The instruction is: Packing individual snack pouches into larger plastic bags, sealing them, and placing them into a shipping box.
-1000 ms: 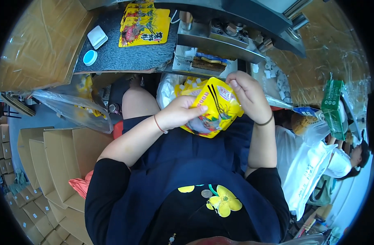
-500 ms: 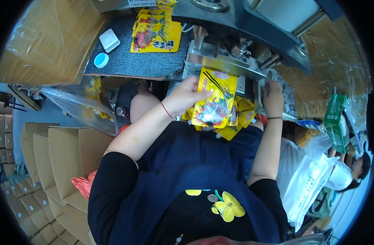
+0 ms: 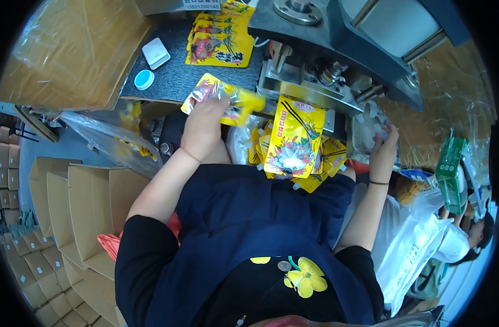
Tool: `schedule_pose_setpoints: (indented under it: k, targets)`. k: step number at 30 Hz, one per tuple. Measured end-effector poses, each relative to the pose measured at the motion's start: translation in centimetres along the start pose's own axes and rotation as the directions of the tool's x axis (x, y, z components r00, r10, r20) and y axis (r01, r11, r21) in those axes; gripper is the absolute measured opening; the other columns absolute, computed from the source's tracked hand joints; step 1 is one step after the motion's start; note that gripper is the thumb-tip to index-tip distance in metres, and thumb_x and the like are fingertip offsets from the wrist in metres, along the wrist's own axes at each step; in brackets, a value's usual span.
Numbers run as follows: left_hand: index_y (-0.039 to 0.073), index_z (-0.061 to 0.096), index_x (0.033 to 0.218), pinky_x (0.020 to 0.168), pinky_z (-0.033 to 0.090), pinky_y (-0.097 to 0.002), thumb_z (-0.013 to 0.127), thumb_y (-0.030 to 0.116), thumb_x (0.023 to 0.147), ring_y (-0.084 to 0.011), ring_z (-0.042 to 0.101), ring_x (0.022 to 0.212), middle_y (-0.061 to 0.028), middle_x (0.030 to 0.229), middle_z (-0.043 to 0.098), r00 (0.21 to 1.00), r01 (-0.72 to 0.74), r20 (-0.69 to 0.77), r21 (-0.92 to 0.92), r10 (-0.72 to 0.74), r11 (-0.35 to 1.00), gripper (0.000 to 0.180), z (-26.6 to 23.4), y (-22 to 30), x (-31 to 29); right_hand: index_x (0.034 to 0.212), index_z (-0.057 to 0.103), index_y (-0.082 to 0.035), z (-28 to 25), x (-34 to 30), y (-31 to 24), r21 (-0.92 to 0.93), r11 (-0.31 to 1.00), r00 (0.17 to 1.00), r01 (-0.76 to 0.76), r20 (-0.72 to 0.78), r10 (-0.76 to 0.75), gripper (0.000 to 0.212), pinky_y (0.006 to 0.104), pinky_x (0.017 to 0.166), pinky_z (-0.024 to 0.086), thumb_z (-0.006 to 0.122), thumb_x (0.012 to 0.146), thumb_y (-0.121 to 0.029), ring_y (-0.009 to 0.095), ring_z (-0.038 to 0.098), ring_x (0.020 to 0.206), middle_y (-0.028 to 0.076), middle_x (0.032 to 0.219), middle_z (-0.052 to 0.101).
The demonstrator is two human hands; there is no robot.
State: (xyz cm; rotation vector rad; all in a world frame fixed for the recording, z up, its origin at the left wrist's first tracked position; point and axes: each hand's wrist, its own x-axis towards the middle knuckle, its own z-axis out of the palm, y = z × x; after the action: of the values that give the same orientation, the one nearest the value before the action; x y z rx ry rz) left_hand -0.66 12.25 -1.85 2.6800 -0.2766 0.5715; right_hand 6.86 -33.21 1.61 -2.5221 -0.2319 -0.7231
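My left hand is closed on a yellow printed food pouch, held beside the front edge of the blue-grey worktop; its right end is blurred. Another yellow pouch hangs upright with its top edge at the metal bar of a heat-sealing press. Behind and below it lie more yellow pouches, some with small white spouts, over my lap. My right hand is raised beside a clear plastic tub of small whitish pieces. Its fingers are bent together; what they pinch is too small to make out.
A fanned stack of yellow pouches lies on the worktop, near a white square box and a round blue-lidded jar. Cardboard cartons stand at left. Another person is at far right.
My left hand has let go of the pouch at the press and moved left, now holding another pouch. My right hand has shifted right and slightly down, away from the press.
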Motion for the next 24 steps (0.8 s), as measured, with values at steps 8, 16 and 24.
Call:
schedule_pose_setpoints:
  k: [8, 16, 24]
  targets:
    - [-0.003, 0.072, 0.097, 0.059, 0.051, -0.0267, 0.076, 0.015, 0.087, -0.0085, 0.066, 0.067, -0.0097, 0.081, 0.071, 0.894, 0.423, 0.423, -0.697, -0.144, 0.578, 0.021, -0.9, 7.9, 0.1, 0.112, 0.064, -0.002, -1.0, -0.1, -10.8, 0.405, 0.885, 0.912, 0.228, 0.229, -0.34, 0.025, 0.0318, 0.074, 0.05, 0.068, 0.089, -0.007, 0.023, 0.062, 0.08, 0.011, 0.096, 0.065]
    - [-0.001, 0.069, 0.111, 0.075, 0.054, -0.027, 0.066, 0.027, 0.098, -0.0102, 0.066, 0.084, -0.0059, 0.095, 0.073, 0.76, 0.639, 0.644, -0.765, 0.081, 0.085, 0.031, 1.8, 12.3, -0.7, 0.093, 0.064, 0.0, 0.1, 0.0, -13.2, 0.432, 0.863, 0.873, 0.262, 0.275, -0.403, 0.019, 0.0351, 0.076, 0.048, 0.056, 0.099, -0.017, 0.028, 0.061, 0.083, 0.014, 0.089, 0.063]
    - [-0.002, 0.063, 0.121, 0.093, 0.052, -0.0291, 0.067, 0.009, 0.092, -0.0145, 0.067, 0.1, -0.0088, 0.113, 0.071, 0.622, 0.777, 0.733, -0.622, 0.276, -0.1, 0.031, 3.7, 12.3, 0.1, 0.123, 0.061, -0.005, -0.3, 2.1, -5.2, -0.086, 0.95, 0.941, 0.299, 0.192, -0.279, 0.03, 0.046, 0.088, 0.049, 0.056, 0.099, -0.022, 0.042, 0.06, 0.101, 0.018, 0.11, 0.063]
